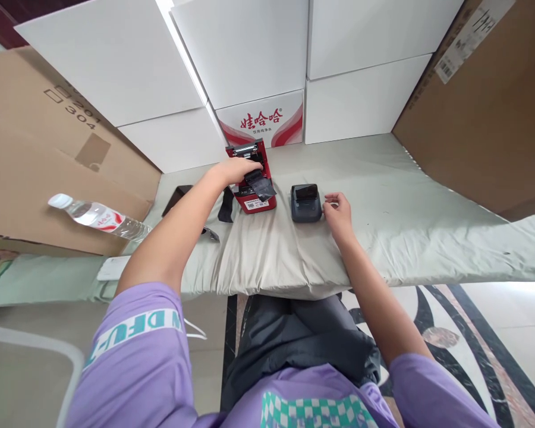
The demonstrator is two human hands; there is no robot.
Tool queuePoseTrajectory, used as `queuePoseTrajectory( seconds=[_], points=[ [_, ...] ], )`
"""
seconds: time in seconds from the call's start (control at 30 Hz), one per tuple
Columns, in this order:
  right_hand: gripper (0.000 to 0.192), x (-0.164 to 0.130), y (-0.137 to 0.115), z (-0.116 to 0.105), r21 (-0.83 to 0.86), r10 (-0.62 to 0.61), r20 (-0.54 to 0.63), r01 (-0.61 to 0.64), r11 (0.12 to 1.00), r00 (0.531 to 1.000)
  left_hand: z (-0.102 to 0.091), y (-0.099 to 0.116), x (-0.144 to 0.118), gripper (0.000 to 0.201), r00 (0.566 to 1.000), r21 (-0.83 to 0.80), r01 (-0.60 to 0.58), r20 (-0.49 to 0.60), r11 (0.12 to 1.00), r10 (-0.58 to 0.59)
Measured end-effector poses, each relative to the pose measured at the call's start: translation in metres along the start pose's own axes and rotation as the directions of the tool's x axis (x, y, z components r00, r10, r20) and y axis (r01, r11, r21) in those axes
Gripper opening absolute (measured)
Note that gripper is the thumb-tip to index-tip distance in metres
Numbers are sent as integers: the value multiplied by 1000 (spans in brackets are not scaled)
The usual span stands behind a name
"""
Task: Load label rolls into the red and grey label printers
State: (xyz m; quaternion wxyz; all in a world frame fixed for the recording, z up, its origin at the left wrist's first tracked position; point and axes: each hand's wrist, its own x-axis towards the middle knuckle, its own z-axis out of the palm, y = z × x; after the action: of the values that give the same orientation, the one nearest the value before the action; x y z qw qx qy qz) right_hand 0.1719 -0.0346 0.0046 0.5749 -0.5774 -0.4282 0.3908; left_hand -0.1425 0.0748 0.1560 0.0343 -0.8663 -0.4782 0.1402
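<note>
A red label printer (257, 202) stands on the cloth-covered table with its lid (259, 148) raised. My left hand (241, 170) reaches into it from the left, fingers closed on a black ribbon roll (252, 176). A loose black strip (263, 189) hangs from the roll over the printer's front. To the right stands a small dark grey portable printer (306, 205), its top partly glossy black. My right hand (337, 213) is beside that printer's right side, fingers loosely bent and apart; whether the fingertips touch it I cannot tell.
More black strip (226, 205) and a dark flat object (176, 198) lie left of the red printer. A water bottle (100, 218) and a white flat item (113, 268) are further left. White boxes (258, 53) line the back, with brown cartons (494, 113) at both sides.
</note>
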Motion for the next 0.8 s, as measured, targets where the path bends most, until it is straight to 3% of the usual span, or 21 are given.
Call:
queuePoseTrajectory(
  seconds=[0.17,0.33,0.57,0.63,0.7,0.8],
  points=[
    [29,1,1,0,-13,3,3,-3,1000,1000,9,-3,-1,80,994,-100,104,-14,990,-106],
    [30,1,3,0,-22,0,6,0,1000,1000,21,-4,-1,65,991,-235,118,-26,965,-128],
    [28,-1,-4,-1,-38,12,-2,-12,999,1000,18,10,7,43,986,-170,154,-41,973,-163],
    [27,-2,-5,-1,-41,19,1,-19,999,1000,11,14,5,42,980,-194,147,-107,970,-169],
    [28,-2,-4,0,-35,26,8,-25,999,1000,4,18,1,42,935,-256,128,-291,958,-203],
    [29,-1,-1,0,-24,10,13,-10,1000,1000,-5,22,-3,47,785,-329,161,-529,931,-323]
  ],
)
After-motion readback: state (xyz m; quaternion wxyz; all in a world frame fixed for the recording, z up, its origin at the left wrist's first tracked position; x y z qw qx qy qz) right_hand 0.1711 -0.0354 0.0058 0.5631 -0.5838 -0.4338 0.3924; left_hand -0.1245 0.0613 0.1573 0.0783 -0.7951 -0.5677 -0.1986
